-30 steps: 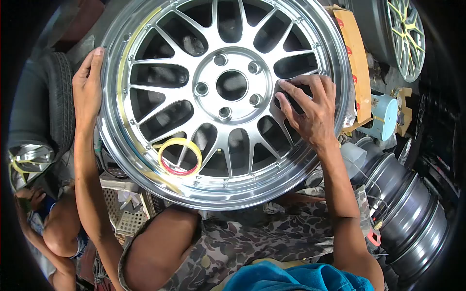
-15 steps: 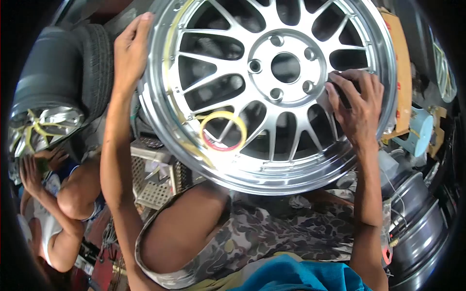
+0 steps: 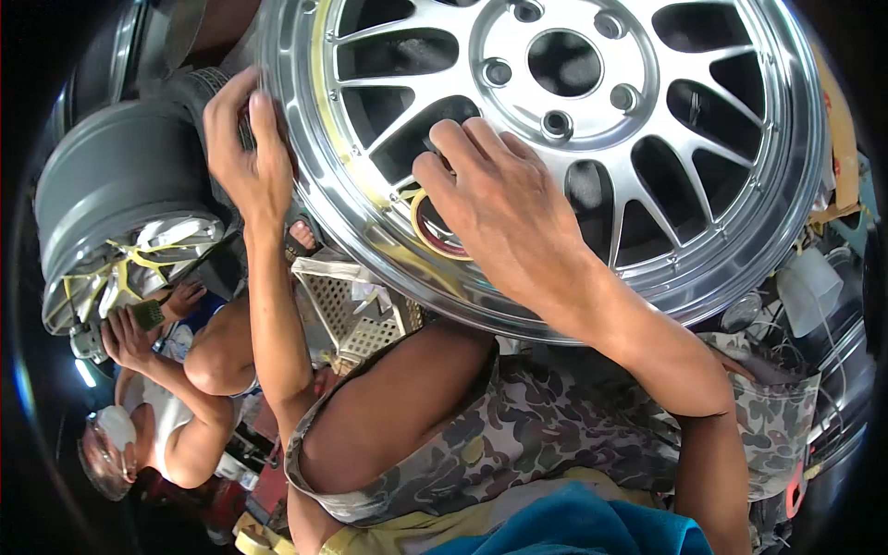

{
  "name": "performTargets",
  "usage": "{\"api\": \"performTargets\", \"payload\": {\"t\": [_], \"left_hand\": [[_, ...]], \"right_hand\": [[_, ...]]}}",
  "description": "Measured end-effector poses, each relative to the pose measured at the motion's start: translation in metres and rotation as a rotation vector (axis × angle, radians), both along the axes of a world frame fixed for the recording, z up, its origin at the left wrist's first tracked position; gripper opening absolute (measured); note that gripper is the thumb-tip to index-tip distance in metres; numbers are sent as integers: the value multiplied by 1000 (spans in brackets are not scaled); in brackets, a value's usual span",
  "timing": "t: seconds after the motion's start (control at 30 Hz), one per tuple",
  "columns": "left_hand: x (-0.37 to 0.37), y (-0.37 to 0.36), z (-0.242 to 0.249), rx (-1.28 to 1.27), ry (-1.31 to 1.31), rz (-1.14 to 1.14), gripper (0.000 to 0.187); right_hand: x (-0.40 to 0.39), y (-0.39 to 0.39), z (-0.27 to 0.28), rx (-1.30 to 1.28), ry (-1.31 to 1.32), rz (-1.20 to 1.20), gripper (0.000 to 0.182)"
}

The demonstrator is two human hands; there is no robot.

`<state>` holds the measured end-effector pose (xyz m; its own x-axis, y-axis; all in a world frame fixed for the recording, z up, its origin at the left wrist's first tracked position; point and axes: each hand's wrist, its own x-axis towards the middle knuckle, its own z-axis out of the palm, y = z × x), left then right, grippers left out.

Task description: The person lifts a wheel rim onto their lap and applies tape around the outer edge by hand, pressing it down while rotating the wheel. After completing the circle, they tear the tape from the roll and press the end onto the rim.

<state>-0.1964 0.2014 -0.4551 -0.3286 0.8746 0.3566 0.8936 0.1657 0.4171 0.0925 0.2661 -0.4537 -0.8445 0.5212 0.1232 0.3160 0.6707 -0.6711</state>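
A polished multi-spoke alloy wheel (image 3: 592, 120) rests on the person's lap. The left hand (image 3: 248, 157) curls around its rim at nine o'clock. The right hand (image 3: 495, 199), fingers spread loosely, covers a yellow tape roll (image 3: 427, 231) at seven o'clock.

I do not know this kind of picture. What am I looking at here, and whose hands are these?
The camera sits on a person's head and looks down, so both hands are the person's own. A large silver car wheel rests against the knees in camouflage shorts. The left hand grips the wheel's rim. The right hand lies over the spokes, on a yellow tape roll. Below stands a metal basket. At the lower left another person works on a second wheel.
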Motion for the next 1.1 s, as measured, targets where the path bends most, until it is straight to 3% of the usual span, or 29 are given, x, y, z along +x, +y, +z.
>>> {"api": "performTargets", "payload": {"t": [0.1, 0.17, 0.2, 0.3, 0.5, 0.67, 0.73, 1.1], "left_hand": [[14, -32, 22, -181, 284, -191, 22], [29, -39, 34, -301, 347, -331, 25], [33, -40, 35, -356, 361, -356, 27], [39, -35, 40, -462, 372, -428, 27], [32, -23, 42, -606, 453, -545, 27], [32, -15, 46, -654, 467, -585, 26], [33, -13, 48, -667, 472, -598, 26], [36, -14, 50, -749, 422, -624, 28]], "right_hand": [[3, -4, 11, -19, 8, -56, 19], [8, -9, 23, -591, -59, -62, 21], [9, -14, 20, -699, 24, -114, 21], [10, -32, 5, -778, 162, -192, 18], [17, -45, 3, -1036, 106, -168, 20], [17, -57, -5, -1015, 161, -125, 26], [20, -53, -3, -928, 6, -57, 30], [27, -46, -1, -908, -121, 44, 41]]}}
